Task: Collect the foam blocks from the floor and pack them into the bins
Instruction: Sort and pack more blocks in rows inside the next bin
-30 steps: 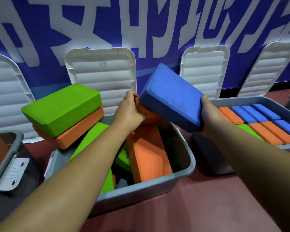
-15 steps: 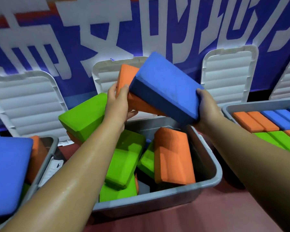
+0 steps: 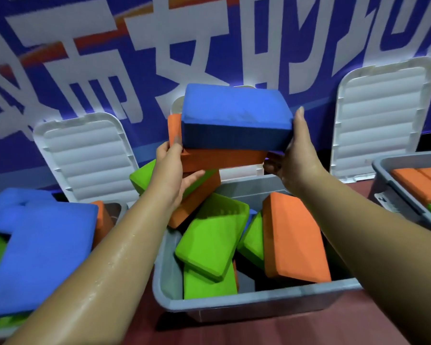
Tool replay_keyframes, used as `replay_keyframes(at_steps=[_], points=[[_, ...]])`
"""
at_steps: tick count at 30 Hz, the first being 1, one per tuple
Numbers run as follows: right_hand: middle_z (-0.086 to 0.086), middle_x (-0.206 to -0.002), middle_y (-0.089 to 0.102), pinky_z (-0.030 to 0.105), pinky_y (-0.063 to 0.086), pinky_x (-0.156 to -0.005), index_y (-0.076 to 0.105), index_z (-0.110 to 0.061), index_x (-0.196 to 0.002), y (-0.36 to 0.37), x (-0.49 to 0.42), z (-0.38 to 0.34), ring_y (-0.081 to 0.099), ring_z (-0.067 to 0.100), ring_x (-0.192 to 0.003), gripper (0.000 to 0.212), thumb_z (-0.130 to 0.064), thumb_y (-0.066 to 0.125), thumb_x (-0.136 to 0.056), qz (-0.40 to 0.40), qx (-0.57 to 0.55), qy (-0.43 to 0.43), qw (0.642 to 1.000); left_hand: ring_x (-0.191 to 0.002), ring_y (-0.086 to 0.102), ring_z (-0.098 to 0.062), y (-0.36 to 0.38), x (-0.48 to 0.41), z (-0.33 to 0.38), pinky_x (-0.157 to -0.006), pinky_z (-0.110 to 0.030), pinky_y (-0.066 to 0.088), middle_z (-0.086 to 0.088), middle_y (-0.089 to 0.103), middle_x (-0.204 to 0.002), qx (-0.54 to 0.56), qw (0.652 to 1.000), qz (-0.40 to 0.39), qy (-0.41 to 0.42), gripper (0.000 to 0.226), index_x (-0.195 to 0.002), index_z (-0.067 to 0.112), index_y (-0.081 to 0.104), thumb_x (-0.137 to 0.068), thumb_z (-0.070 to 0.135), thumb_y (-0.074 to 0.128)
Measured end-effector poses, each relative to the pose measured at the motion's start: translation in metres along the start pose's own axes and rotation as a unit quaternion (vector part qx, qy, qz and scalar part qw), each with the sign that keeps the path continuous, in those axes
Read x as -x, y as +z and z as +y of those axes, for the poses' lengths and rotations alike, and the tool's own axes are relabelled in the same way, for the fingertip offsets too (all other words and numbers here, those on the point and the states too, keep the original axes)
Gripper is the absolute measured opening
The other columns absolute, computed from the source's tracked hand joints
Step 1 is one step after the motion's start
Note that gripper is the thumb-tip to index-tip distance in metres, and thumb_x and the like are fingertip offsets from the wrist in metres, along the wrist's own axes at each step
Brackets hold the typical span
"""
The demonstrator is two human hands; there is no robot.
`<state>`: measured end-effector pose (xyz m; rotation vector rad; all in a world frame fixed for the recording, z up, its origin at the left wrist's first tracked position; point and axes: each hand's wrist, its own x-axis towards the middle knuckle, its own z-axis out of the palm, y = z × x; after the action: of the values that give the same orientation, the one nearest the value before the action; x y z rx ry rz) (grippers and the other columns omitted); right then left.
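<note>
Holding blue block (image 3: 234, 113) on orange block (image 3: 222, 158), above grey bin (image 3: 259, 305)

blue block (image 3: 234, 110) levelled, stacked atop orange block (image 3: 222, 158)

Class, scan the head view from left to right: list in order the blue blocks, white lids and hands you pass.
First the big blue block at far left → left white lid → left hand, gripping an orange block → held blue block → right hand → right white lid.
</note>
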<state>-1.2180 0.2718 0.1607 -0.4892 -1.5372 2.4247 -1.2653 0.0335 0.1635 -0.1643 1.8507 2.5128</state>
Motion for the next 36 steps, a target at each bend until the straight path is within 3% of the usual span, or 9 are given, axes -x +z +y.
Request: replay_keyframes(at_steps=[3,10,15,18,21,26,28,31,36], points=[[-0.007,-0.128,0.067,0.049,0.055,-0.095,0.055,-0.043,-0.14,0.023,-0.001,0.001,0.069,0.022,-0.111,0.099,-0.103,0.044,-0.062,-0.006,0.032,-0.016,0.999,-0.116,0.068,-0.021,-0.015,-0.001,0.016,-0.077,-0.047,0.063,0.003,0.064,-0.134,-0.002,1.0,-0.003,0.018,0.041,-0.136,0.03,0.055,-0.101,0.052,0.06],[-0.009,-0.134,0.067,0.042,0.052,-0.091,0.056,-0.043,-0.14,0.078,-0.003,0.012,0.067,0.011,-0.117,0.069,-0.084,0.034,-0.09,-0.07,0.025,-0.069,0.995,-0.117,0.066,-0.021,-0.062,-0.005,0.042,-0.079,-0.046,0.063,0.005,0.067,-0.13,-0.113,0.989,0.046,0.078,0.045,-0.134,0.036,0.057,-0.099,0.061,0.048],[-0.006,-0.135,0.066,0.048,0.048,-0.108,0.057,-0.037,-0.14,0.106,-0.01,0.037,0.063,0.014,-0.122,0.071,-0.084,0.037,-0.089,-0.089,0.088,-0.056,0.991,-0.107,0.063,-0.031,-0.098,-0.008,0.037,-0.099,-0.046,0.053,-0.006,0.07,-0.117,-0.249,0.956,0.148,0.043,0.046,-0.096,0.032,0.064,-0.097,0.066,0.034],[-0.007,-0.146,0.059,0.052,0.041,-0.114,0.055,-0.034,-0.147,0.105,-0.021,0.057,0.056,0.017,-0.132,0.119,-0.108,0.037,-0.054,-0.066,0.155,-0.025,0.985,-0.1,0.068,-0.029,-0.108,-0.007,0.023,-0.087,-0.039,0.055,-0.005,0.07,-0.108,-0.231,0.962,0.143,-0.023,0.051,-0.102,0.029,0.063,-0.102,0.069,0.031],[-0.01,-0.146,0.058,0.052,0.041,-0.114,0.056,-0.035,-0.146,0.102,-0.03,0.066,0.055,0.017,-0.132,0.131,-0.112,0.037,-0.042,-0.051,0.185,-0.005,0.981,-0.095,0.073,-0.032,-0.111,-0.005,0.016,-0.076,-0.039,0.058,-0.002,0.067,-0.104,-0.21,0.968,0.133,-0.031,0.057,-0.123,0.025,0.06,-0.104,0.068,0.028],[-0.008,-0.144,0.06,0.05,0.041,-0.114,0.059,-0.032,-0.143,0.1,-0.012,0.067,0.057,0.017,-0.13,0.101,-0.098,0.034,-0.07,-0.033,0.23,-0.011,0.973,-0.075,0.069,-0.032,-0.12,-0.005,0.002,-0.067,-0.035,0.05,-0.012,0.068,-0.098,-0.206,0.956,0.194,-0.078,0.042,-0.094,0.015,0.06,-0.104,0.042,0.031],[-0.008,-0.131,0.068,0.046,0.047,-0.106,0.069,-0.03,-0.126,0.093,-0.008,0.069,0.064,0.017,-0.118,0.07,-0.077,0.028,-0.094,-0.043,0.234,-0.014,0.971,-0.059,0.061,-0.024,-0.126,0.003,-0.003,-0.053,-0.023,0.044,-0.007,0.058,-0.082,-0.271,0.937,0.114,-0.189,0.032,-0.089,0.014,0.054,-0.105,0.035,0.036],[-0.001,-0.116,0.074,0.044,0.052,-0.096,0.071,-0.021,-0.111,0.076,-0.008,0.077,0.069,0.024,-0.103,0.055,-0.053,0.027,-0.108,-0.047,0.226,0.036,0.972,-0.043,0.06,-0.017,-0.128,0.021,-0.018,-0.04,-0.012,0.036,-0.003,0.063,-0.066,-0.424,0.838,-0.076,-0.333,0.03,-0.085,0.014,0.053,-0.105,0.027,0.036],[0.007,-0.112,0.075,0.033,0.052,-0.07,0.072,-0.012,-0.113,0.036,-0.01,0.086,0.068,0.022,-0.079,0.027,-0.029,0.055,-0.101,-0.042,0.368,0.068,0.927,-0.067,0.066,-0.021,-0.094,0.039,-0.051,-0.055,-0.022,0.038,-0.005,0.073,-0.093,-0.576,0.764,-0.196,-0.216,0.025,-0.099,0.011,0.065,-0.102,0.017,0.041]])
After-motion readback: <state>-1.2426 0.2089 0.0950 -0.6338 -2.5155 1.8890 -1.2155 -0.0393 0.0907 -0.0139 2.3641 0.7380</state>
